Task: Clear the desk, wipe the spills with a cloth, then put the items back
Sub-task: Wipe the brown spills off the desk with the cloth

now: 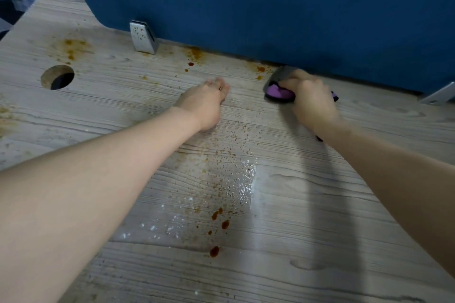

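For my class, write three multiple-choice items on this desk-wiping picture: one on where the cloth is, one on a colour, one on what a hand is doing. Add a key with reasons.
1. Where is the cloth?
A. Near the partition at the far edge of the desk
B. Over the round cable hole
C. At the near edge of the desk

2. What colour is the partition?
A. Green
B. Blue
C. White

3. What is the left hand doing?
A. Gripping the cloth
B. Raised in the air
C. Resting on the desk, holding nothing

Key: 1 A, the right hand grips it just below the partition; 2 B, the panel is deep blue; 3 C, it lies on the wood with nothing in it.
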Tool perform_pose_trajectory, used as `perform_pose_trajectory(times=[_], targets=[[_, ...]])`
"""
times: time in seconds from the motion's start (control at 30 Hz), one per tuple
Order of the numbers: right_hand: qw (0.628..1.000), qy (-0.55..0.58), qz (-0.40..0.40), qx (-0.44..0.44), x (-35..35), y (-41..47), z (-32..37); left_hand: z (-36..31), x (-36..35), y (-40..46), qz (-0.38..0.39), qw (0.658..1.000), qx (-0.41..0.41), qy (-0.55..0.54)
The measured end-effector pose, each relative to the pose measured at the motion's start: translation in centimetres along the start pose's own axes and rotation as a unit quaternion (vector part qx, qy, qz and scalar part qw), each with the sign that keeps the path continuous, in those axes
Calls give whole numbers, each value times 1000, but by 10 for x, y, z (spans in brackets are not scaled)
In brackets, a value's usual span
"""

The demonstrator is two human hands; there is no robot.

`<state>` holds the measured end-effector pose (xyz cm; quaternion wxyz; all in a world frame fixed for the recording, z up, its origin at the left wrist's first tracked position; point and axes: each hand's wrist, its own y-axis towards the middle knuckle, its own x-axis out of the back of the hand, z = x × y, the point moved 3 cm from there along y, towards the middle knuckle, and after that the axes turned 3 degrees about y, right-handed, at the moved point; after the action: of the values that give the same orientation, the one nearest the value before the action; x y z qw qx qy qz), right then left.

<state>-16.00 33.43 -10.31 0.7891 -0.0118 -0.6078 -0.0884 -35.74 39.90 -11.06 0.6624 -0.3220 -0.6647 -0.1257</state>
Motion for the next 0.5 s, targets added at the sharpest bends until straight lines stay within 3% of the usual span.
perform_pose_trajectory(times=[0.1,0.5], targets=[[999,10,17,36,2,-9,-8,3,-3,0,0,1000,2,0],[998,-23,28,42,-3,-7,0,0,2,-1,15,1000,8,-2]])
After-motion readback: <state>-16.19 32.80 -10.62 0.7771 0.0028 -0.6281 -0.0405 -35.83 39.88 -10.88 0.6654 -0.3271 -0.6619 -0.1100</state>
